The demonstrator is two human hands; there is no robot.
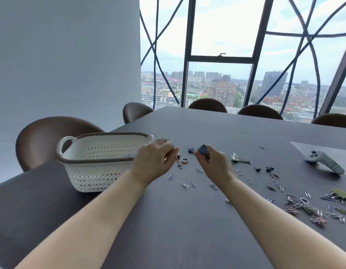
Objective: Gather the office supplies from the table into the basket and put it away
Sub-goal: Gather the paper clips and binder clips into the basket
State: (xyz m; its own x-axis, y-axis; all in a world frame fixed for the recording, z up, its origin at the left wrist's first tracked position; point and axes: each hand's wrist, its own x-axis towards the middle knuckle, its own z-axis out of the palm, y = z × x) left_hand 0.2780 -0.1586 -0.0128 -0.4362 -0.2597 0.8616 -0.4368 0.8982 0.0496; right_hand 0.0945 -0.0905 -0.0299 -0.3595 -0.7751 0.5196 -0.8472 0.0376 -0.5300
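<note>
1. The person is sitting at a dark worktop [187, 233], with both bare forearms reaching forward over it.
2. The white woven basket [90, 177] is standing upright on the worktop at the left, its rim trimmed in grey. A few small items are lying inside, too hidden to name.
3. The left hand [156, 158] is hovering just beside the basket's right end with its fingers curled inward. A silver ring [169, 140] is showing at its fingertips; whether the fingers are actually gripping it cannot be told.
4. The right hand [213, 162] is pinching a blue binder clip [202, 149], its fingers closed round it, and holding it just above the worktop.
5. A smaller dark binder clip [191, 150] is lying just beside that one, on the worktop between the two hands.
6. Loose paper clips [187, 184] are lying scattered below and between the hands, well apart from each other.
7. A green binder clip [235, 158] is resting to the right of the right hand.
8. A thick heap of clips [304, 208] is lying near the right edge of the view.
9. A grey controller [323, 162] is lying on the worktop at the far right.
10. Brown chairs [51, 136] are standing around the worktop, and a large window [226, 55] is showing a city behind it.
</note>
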